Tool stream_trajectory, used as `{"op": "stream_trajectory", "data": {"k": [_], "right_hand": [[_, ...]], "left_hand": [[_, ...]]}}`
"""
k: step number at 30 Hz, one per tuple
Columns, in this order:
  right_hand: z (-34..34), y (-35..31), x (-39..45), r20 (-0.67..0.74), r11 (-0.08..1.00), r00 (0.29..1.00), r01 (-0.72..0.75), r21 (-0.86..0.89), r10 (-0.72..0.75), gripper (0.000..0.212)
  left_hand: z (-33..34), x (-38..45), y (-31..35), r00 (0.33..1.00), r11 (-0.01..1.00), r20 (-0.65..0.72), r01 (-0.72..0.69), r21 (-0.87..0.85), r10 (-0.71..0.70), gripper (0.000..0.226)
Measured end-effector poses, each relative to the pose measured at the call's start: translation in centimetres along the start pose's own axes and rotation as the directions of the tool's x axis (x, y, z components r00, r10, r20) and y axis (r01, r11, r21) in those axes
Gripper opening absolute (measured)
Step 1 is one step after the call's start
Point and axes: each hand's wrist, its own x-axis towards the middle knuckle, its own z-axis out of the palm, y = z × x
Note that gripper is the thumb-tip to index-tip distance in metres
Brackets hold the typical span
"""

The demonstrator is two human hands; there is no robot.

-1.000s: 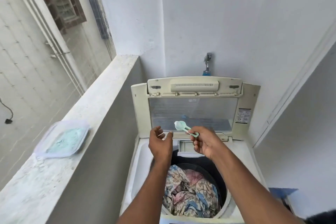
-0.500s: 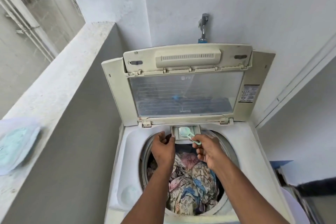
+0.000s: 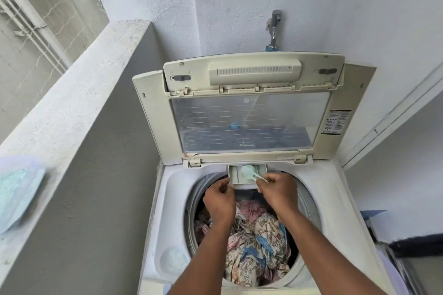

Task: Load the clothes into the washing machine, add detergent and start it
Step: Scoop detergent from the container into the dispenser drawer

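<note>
Right hand (image 3: 279,190) pinched the scoop (image 3: 249,172) over the detergent drawer (image 3: 233,175), steadied by the left hand (image 3: 219,199); an unsteady tip risked spilling powder onto the clothes (image 3: 256,235).

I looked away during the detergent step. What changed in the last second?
The right hand carried the scoop down over the detergent drawer; the left hand moved to the drawer's front edge. Clothes stay in the drum, lid up.
</note>
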Motion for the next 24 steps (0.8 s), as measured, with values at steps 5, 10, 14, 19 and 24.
{"op": "stream_trajectory", "data": {"k": [5,10,14,19,24], "right_hand": [[0.3,1.0,-0.4,-0.027,0.814,0.934,0.296,-0.500,-0.356,0.016],[0.1,2.9,-0.5,0.167,0.463,0.743,0.558,-0.689,-0.648,0.042],[-0.3,3.8,-0.8,0.170,0.370,0.689,0.561,-0.740,-0.705,0.047],[-0.2,3.5,-1.1,0.181,0.404,0.729,0.547,-0.733,-0.660,0.050],[-0.2,1.7,-2.2,0.086,0.590,0.806,0.497,-0.636,-0.586,0.032]], "left_hand": [[-0.4,0.3,-0.5,1.000,0.999,0.028,-0.013,0.037,0.012,0.027],[-0.3,0.2,-0.8,0.999,0.997,0.035,-0.021,0.072,0.018,0.030],[-0.4,0.1,-0.9,0.999,0.996,0.038,-0.027,0.091,0.024,0.033],[-0.5,-0.5,-0.4,0.998,0.998,0.059,-0.031,0.063,0.028,0.037],[-0.9,-1.0,-0.5,0.998,0.998,0.049,-0.037,0.045,0.035,0.037]]}}
